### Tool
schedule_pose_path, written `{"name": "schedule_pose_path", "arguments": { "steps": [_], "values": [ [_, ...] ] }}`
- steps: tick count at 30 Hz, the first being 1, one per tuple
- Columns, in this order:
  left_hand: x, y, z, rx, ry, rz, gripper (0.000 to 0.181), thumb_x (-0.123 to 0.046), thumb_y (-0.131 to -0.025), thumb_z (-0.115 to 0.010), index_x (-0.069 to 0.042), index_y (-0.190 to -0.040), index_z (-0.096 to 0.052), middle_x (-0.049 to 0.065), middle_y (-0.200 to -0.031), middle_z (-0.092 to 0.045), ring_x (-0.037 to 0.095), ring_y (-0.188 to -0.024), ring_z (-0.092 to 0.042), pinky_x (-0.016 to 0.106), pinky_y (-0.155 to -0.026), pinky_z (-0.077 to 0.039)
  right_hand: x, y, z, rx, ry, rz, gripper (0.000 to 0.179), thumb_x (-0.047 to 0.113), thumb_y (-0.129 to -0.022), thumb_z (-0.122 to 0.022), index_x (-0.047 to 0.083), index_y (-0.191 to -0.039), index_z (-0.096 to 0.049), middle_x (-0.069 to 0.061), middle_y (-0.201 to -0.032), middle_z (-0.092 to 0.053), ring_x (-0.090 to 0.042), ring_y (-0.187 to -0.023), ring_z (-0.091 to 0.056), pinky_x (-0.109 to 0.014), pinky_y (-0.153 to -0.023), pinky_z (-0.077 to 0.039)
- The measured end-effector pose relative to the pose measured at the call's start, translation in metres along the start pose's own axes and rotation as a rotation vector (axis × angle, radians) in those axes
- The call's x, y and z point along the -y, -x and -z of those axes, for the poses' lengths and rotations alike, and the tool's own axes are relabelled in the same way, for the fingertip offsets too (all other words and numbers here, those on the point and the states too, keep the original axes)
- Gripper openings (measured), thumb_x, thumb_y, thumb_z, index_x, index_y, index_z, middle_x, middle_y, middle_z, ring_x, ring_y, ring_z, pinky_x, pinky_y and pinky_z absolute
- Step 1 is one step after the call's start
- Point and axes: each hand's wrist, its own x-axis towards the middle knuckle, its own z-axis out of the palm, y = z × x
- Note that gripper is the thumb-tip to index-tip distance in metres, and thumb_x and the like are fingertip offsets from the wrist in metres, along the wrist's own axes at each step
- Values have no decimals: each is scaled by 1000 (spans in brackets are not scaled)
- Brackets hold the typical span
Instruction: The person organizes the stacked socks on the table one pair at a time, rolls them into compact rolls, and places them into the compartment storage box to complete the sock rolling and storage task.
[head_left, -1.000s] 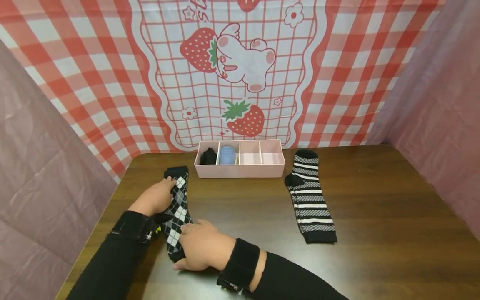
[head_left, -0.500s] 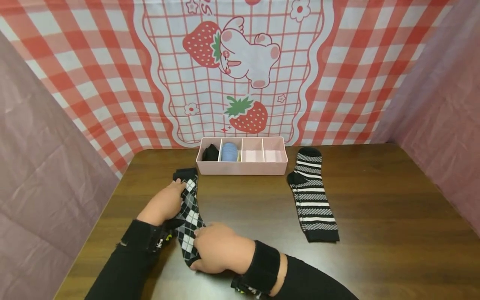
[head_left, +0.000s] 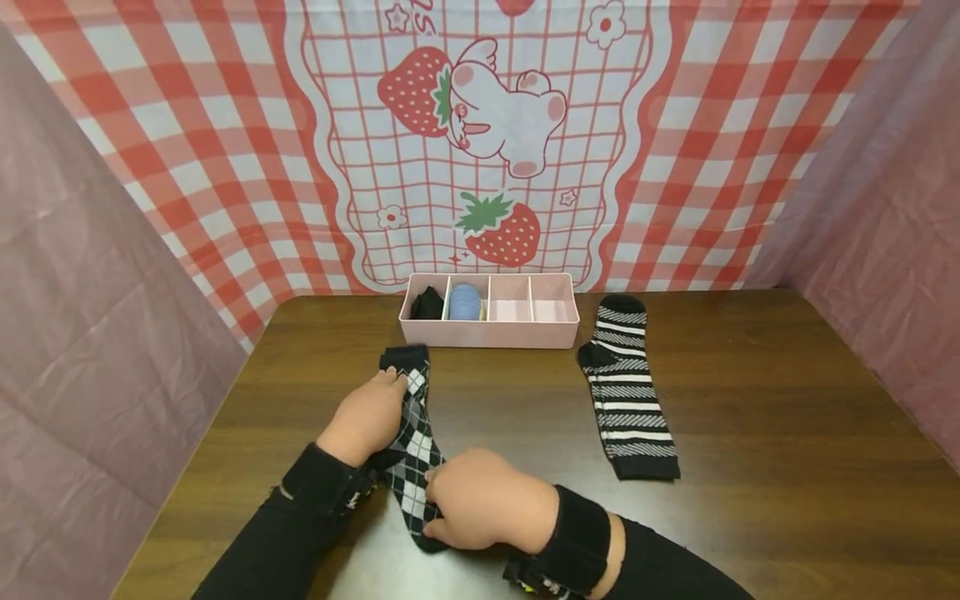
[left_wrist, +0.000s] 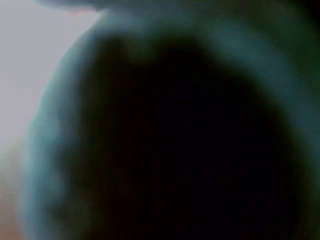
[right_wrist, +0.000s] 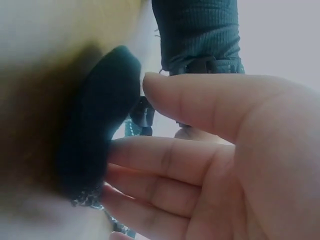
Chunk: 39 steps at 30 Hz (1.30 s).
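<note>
A black, grey and white argyle sock point(head_left: 420, 446) lies lengthwise on the wooden table, its black cuff at the far end. My left hand point(head_left: 367, 419) rests on its upper left part, fingertips just below the cuff. Against the sock's lower right side is my right hand point(head_left: 491, 502). Up close in the right wrist view, the extended fingers point(right_wrist: 165, 162) of that hand touch the sock's dark end point(right_wrist: 100, 120), with the thumb apart from them beside it. Dark blur fills most of the left wrist view.
A pink organizer box point(head_left: 491, 335) with compartments stands at the back, holding a black bundle point(head_left: 428, 304) and a blue bundle point(head_left: 466, 302) in its two left compartments. To the right lies a striped black-and-white sock point(head_left: 630, 396). A checked cloth point(head_left: 697, 150) hangs behind the table.
Both hands have slid the argyle sock to the right across the table, closer to the middle. The striped sock and the box stay in place while the head view shifts slightly.
</note>
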Motion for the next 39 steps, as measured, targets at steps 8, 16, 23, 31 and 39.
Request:
{"name": "schedule_pose_path", "arguments": {
  "steps": [8,16,23,31,39],
  "values": [
    [-14,1,-2,40,24,18,49,-2,-100,-50,8,-148,-48,28,-157,-39,41,-148,-33,52,-117,-32,1,13,-5,-17,57,-13,27,47,-94,-72,23,-103,-80,12,-118,-70,-10,-97,-68,-32,-83,-55],
    [-19,3,1,43,58,-8,53,-8,-99,-53,6,-150,-47,27,-159,-37,40,-149,-32,51,-118,-30,2,19,-6,-5,129,-35,19,38,-86,-83,27,-100,-78,15,-106,-70,-9,-88,-66,-30,-78,-53],
    [-24,2,-1,55,73,-36,54,-14,-102,-56,5,-151,-45,25,-160,-35,39,-150,-30,49,-119,-28,3,27,-8,-31,140,-39,19,37,-83,-86,25,-96,-78,12,-92,-67,-8,-81,-63,-31,-72,-51],
    [-34,1,-2,47,65,-54,53,-14,-102,-56,5,-151,-47,25,-159,-37,38,-150,-30,49,-119,-29,2,34,-12,-65,145,-42,19,37,-81,-87,24,-91,-78,14,-89,-65,-7,-80,-63,-31,-71,-51],
    [-42,0,-4,45,61,-69,52,-11,-102,-53,5,-151,-45,26,-160,-35,38,-150,-30,47,-119,-29,1,40,-13,-94,167,-24,19,37,-80,-87,24,-89,-77,13,-84,-62,-6,-78,-62,-29,-69,-49]
  ]
}}
